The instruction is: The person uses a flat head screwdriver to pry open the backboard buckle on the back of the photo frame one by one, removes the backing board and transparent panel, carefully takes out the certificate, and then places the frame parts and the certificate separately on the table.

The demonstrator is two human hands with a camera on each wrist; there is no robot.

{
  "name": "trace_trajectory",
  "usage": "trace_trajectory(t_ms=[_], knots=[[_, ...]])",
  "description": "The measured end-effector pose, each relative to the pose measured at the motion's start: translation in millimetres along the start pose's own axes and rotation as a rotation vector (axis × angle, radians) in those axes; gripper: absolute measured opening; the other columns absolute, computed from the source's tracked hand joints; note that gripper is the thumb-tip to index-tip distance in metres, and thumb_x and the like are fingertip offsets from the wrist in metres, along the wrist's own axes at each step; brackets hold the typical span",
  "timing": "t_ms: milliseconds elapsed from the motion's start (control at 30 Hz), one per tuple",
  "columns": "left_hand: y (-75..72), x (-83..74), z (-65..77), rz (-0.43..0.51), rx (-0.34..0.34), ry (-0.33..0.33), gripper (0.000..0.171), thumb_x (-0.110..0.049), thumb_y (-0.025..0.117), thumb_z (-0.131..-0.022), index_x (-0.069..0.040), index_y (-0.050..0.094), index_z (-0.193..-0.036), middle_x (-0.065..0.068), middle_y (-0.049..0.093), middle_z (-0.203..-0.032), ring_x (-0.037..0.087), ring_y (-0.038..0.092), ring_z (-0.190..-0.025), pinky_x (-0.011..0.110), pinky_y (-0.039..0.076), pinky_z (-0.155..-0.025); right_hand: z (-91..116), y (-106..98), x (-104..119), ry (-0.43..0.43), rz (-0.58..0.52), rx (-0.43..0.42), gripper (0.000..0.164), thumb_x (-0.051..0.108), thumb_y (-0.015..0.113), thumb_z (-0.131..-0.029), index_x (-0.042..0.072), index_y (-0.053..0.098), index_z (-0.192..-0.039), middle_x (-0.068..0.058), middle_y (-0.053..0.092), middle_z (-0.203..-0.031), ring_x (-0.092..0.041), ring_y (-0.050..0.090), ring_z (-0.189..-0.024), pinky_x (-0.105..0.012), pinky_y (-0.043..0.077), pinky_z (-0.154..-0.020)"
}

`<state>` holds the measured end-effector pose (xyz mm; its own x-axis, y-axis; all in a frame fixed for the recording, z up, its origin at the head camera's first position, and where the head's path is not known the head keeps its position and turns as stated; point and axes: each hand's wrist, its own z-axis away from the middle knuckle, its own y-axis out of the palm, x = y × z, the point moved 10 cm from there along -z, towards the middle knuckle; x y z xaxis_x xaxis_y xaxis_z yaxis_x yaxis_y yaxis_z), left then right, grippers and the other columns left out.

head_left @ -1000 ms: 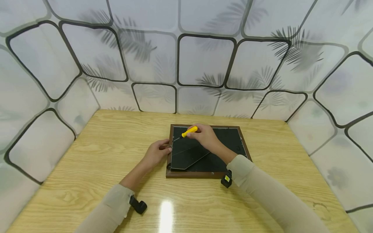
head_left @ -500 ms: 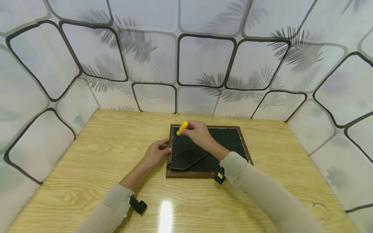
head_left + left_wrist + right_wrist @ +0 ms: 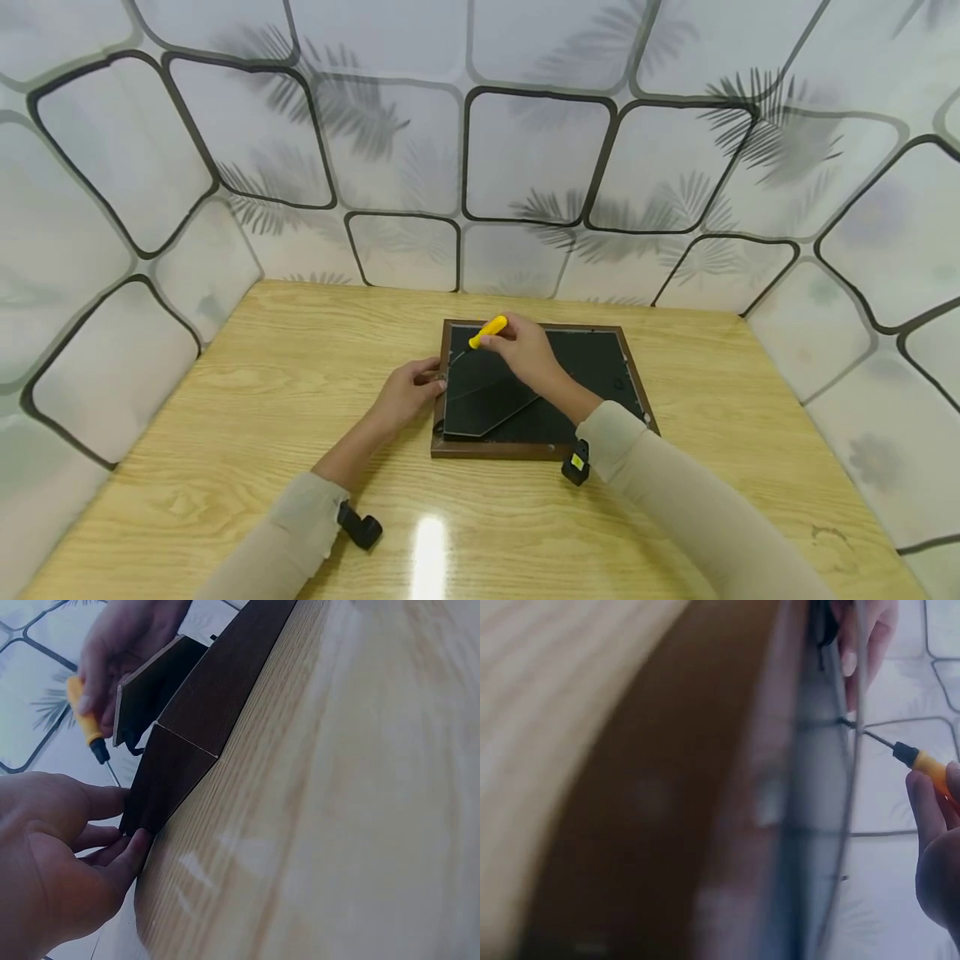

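Observation:
A brown picture frame [image 3: 495, 451] lies face down with its black backing board [image 3: 585, 358] up. On the board a folded stand flap [image 3: 480, 408] has its lower end slightly raised, as the left wrist view shows. My right hand [image 3: 528, 350] grips the yellow handle of a screwdriver [image 3: 489, 331]. Its thin shaft slants down to the left, the tip at the board's left edge by the frame's inner side. My left hand [image 3: 405, 393] pinches the frame's left side, thumb above and fingers against the outer edge. In the left wrist view these fingers [image 3: 105, 859] show at the brown rim.
A light wood table [image 3: 247, 417] carries the frame. Patterned white walls [image 3: 536, 158] rise behind and at both sides. Black wrist cameras [image 3: 360, 527] sit on both sleeves, the right one close to the frame's front edge.
My right hand tilted the screwdriver steeper half a second ago, then leaned it back to the right. Its tip stays by the frame's left inner edge. My left hand keeps its hold.

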<state>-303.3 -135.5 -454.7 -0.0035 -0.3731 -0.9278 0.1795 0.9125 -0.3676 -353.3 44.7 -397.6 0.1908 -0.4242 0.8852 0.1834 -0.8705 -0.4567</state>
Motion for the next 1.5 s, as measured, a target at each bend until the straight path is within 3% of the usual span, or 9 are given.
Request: trace_trajectory(t_ms=[233, 467, 800, 1200, 1500], knots=[[0.7, -1.6, -0.2, 0.004, 0.0, -0.002, 0.051, -0.01, 0.062, -0.1, 0.0, 0.048, -0.148, 0.021, 0.054, -0.144, 0.035, 0.056, -0.128, 0.049, 0.048, -0.105, 7.1, 0.3, -39.2, 0.186, -0.376, 0.015, 0.039, 0.007, 0.066, -0.098, -0.004, 0.056, -0.133, -0.02, 0.063, -0.129, -0.028, 0.066, -0.119, -0.032, 0.056, -0.096], [-0.2, 0.1, 0.9, 0.006, 0.003, -0.006, 0.052, -0.01, 0.062, -0.1, 0.001, 0.048, -0.148, 0.022, 0.053, -0.145, 0.036, 0.055, -0.129, 0.049, 0.048, -0.106, 13.5, 4.7, -48.3, 0.242, -0.496, -0.011, 0.036, 0.002, 0.065, -0.097, -0.006, 0.056, -0.131, -0.022, 0.061, -0.13, -0.027, 0.067, -0.117, -0.031, 0.056, -0.095], [-4.2, 2.9, 1.0, 0.003, -0.005, -0.006, 0.051, -0.009, 0.062, -0.1, 0.001, 0.048, -0.148, 0.022, 0.053, -0.145, 0.036, 0.056, -0.128, 0.048, 0.048, -0.106, 3.7, 10.8, -24.9, 0.124, -0.373, 0.011, 0.037, 0.003, 0.068, -0.095, -0.007, 0.058, -0.13, -0.021, 0.066, -0.123, -0.029, 0.07, -0.112, -0.033, 0.058, -0.093], [-1.3, 1.8, -1.5, -0.015, 0.003, -0.001, 0.051, -0.009, 0.063, -0.099, 0.001, 0.048, -0.148, 0.022, 0.053, -0.144, 0.036, 0.057, -0.128, 0.047, 0.049, -0.105, -4.8, 15.3, 4.0, 0.041, -0.187, 0.017, 0.025, 0.008, 0.07, -0.094, 0.002, 0.064, -0.118, -0.016, 0.072, -0.114, -0.025, 0.072, -0.106, -0.038, 0.059, -0.092], [-1.3, -1.3, -1.7, -0.015, -0.005, 0.014, 0.051, -0.008, 0.063, -0.099, 0.002, 0.049, -0.147, 0.023, 0.055, -0.143, 0.036, 0.059, -0.126, 0.048, 0.05, -0.104, -10.4, 21.6, 21.6, -0.011, 0.036, 0.039, 0.029, 0.018, 0.071, -0.096, 0.007, 0.065, -0.122, -0.006, 0.072, -0.109, -0.017, 0.072, -0.098, -0.034, 0.06, -0.086]])
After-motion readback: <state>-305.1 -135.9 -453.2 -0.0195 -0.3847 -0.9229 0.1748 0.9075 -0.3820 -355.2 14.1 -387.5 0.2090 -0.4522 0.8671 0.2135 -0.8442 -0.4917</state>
